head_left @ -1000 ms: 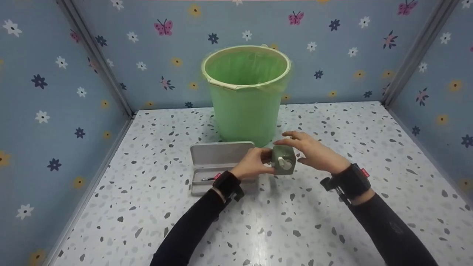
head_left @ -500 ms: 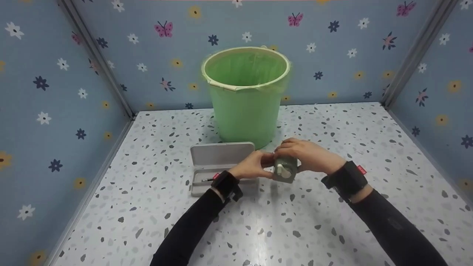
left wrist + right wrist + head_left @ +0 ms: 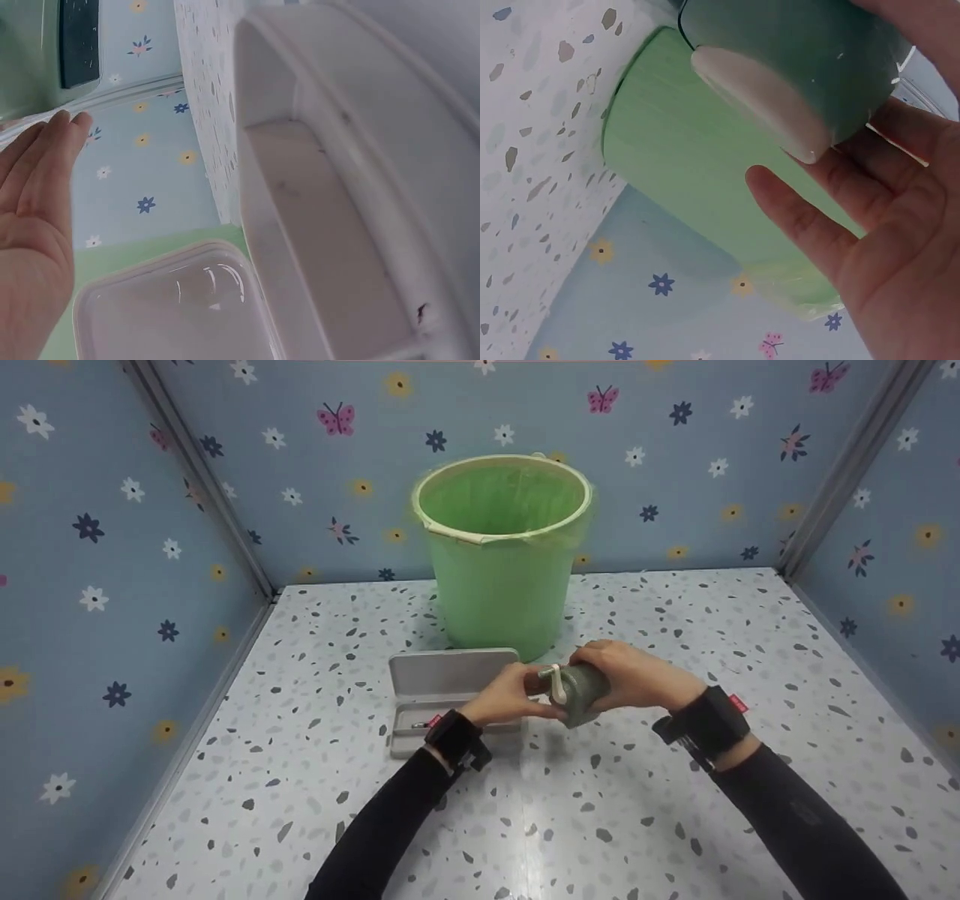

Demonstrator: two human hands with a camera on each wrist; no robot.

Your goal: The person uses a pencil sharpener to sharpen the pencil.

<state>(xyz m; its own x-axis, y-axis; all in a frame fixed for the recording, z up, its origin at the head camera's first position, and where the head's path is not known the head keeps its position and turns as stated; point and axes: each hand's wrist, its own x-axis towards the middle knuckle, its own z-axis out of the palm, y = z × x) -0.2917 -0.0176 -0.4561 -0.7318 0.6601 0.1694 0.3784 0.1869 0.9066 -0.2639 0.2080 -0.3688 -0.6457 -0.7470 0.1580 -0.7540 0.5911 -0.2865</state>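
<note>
A green pencil sharpener [image 3: 589,690] with a white crank [image 3: 557,684] is held up between both hands, tilted so the crank faces left. My left hand [image 3: 506,695] grips its left side with thumb and fingers. From the right, my right hand [image 3: 637,675] curls its fingers round the body. In the right wrist view the crank [image 3: 761,101] lies along the green body, near the fingers. Behind and below my left hand is an open grey pencil case [image 3: 450,675], partly hidden by the hand and wrist. A small pen [image 3: 420,725] lies in it.
A tall green bin [image 3: 502,585] with a clear liner stands behind the pencil case, against the flowered back wall [image 3: 247,532]. The speckled white tabletop [image 3: 637,795] spreads around, with patterned side walls left and right.
My right hand has come in from the right and taken hold of the sharpener. The sharpener has been turned, its crank swinging from facing up to facing left. The left hand stays nearly in place.
</note>
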